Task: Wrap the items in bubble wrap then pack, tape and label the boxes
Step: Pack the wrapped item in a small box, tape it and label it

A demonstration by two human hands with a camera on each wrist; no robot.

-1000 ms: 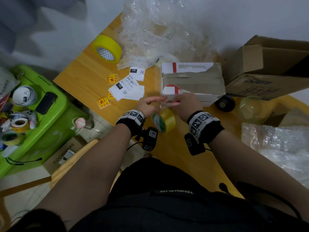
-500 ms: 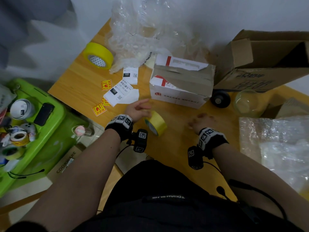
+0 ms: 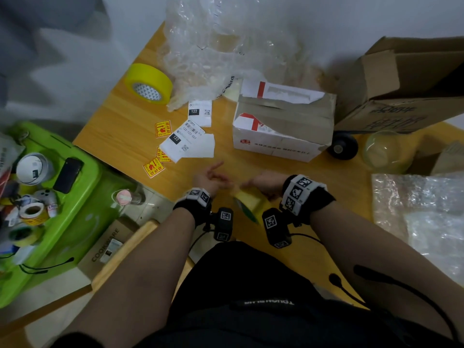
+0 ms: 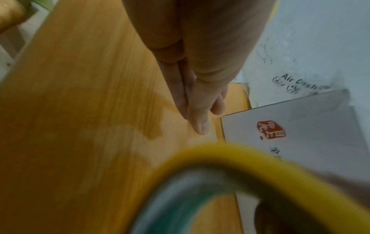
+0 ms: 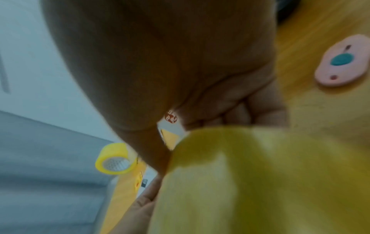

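A small yellow tape roll [image 3: 248, 203] stands on edge near the table's front edge, between my two hands. My right hand [image 3: 258, 185] grips it from the right, fingers [image 5: 260, 107] curled round the roll [image 5: 260, 174]. Just left of the roll, my left hand [image 3: 216, 173] hovers with its fingers [image 4: 192, 98] straight and holding nothing; the roll [image 4: 240, 156] fills the foreground there. Behind the hands lies a white box [image 3: 281, 129] with brown tape across its top. Shipping labels [image 3: 190, 141] and yellow warning stickers [image 3: 153, 167] lie left of it.
A big yellow tape roll [image 3: 149, 84] and loose bubble wrap [image 3: 226, 46] are at the back. An open cardboard box [image 3: 406, 84], a glass bowl [image 3: 386, 151] and more bubble wrap [image 3: 421, 217] are on the right. A small pink object [image 5: 342, 61] lies by my right hand. A green bin [image 3: 75, 197] stands left.
Both hands came back from the box's front edge. The left hand carried the small roll and has let it go; the right hand went to the table, then took the roll.
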